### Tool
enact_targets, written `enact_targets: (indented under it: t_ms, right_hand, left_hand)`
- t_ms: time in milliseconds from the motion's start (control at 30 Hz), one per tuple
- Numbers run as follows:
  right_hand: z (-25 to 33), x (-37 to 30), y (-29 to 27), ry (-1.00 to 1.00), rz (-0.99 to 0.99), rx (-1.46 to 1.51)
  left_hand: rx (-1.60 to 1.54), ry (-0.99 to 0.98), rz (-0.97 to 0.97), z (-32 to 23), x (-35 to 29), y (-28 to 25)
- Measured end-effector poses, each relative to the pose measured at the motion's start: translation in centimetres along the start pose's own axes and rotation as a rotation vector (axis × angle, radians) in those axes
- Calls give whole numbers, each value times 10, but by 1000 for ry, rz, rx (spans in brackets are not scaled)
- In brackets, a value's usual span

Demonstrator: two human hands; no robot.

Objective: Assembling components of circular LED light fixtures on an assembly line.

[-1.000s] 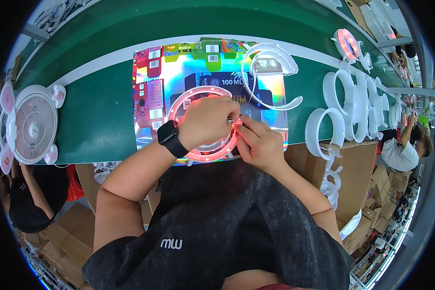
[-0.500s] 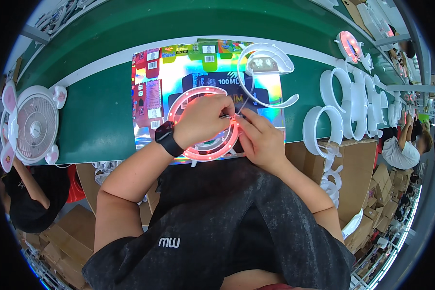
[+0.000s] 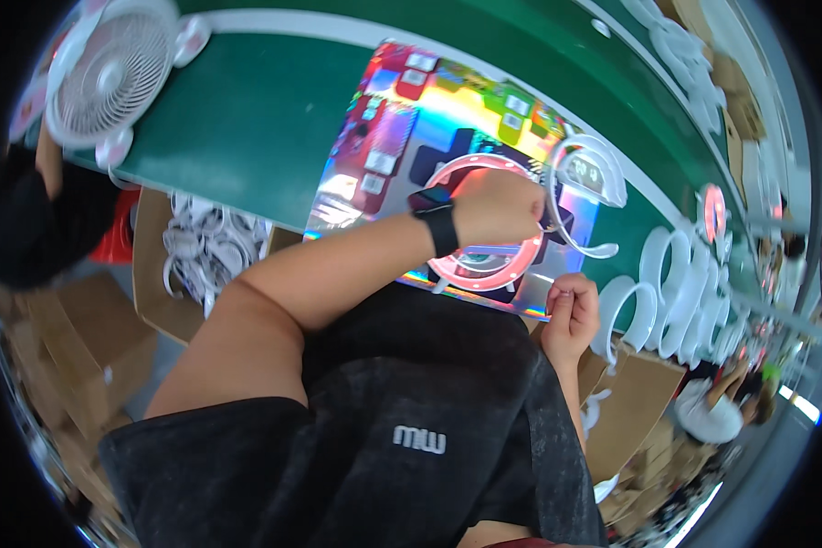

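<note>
My left hand [image 3: 500, 205], with a dark watch [image 3: 438, 224] on its wrist, lies over a ring light [image 3: 524, 262] that glows pinkish red. Its fingers are curled at the ring's right side, and what they grip is hidden. Below and right of the ring, my right hand [image 3: 571, 315] is closed by the shiny sheet's edge, thumb against the fingers; anything in it is too small to make out. A shiny printed card sheet [image 3: 340, 206] lies under the ring. Just right of my left hand is a curved white plastic frame [image 3: 602, 189] with a long bent arm.
A white fan [image 3: 111, 78] stands at the far left, beside another person's arm. Several white plastic bands [image 3: 632, 300] line the bench at right. An open carton [image 3: 152, 265] of white parts sits below the green bench [image 3: 247, 119], and another carton [image 3: 637, 402] is at lower right.
The view has turned and shifted. My right hand has drawn away from the ring light toward the sheet's near right edge, while my left hand stays at the ring.
</note>
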State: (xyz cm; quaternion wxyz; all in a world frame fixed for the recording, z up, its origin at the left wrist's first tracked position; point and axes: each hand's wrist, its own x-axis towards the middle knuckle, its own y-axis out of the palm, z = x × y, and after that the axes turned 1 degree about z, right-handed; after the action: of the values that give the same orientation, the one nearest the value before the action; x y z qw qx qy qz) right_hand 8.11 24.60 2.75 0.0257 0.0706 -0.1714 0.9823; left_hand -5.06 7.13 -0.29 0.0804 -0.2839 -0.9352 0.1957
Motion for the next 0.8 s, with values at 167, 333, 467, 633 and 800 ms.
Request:
enact_targets:
  t_ms: [167,333,467,633,800]
  right_hand:
    - [9,-4,11,59,18,63]
    - [46,7,12,63,336,415]
    - [86,29,18,138,718,1264]
    - [154,30,43,136,958,1831]
    - [184,39,58,-87,1131,2020]
  left_hand:
    - [56,-11,-44,-1,0,1]
    - [8,20,-34,2,-2,1]
    - [-66,-15,71,2,2,-2]
    - [-148,-143,123,-11,1,-9]
    - [-255,-215,156,-12,7,-6]
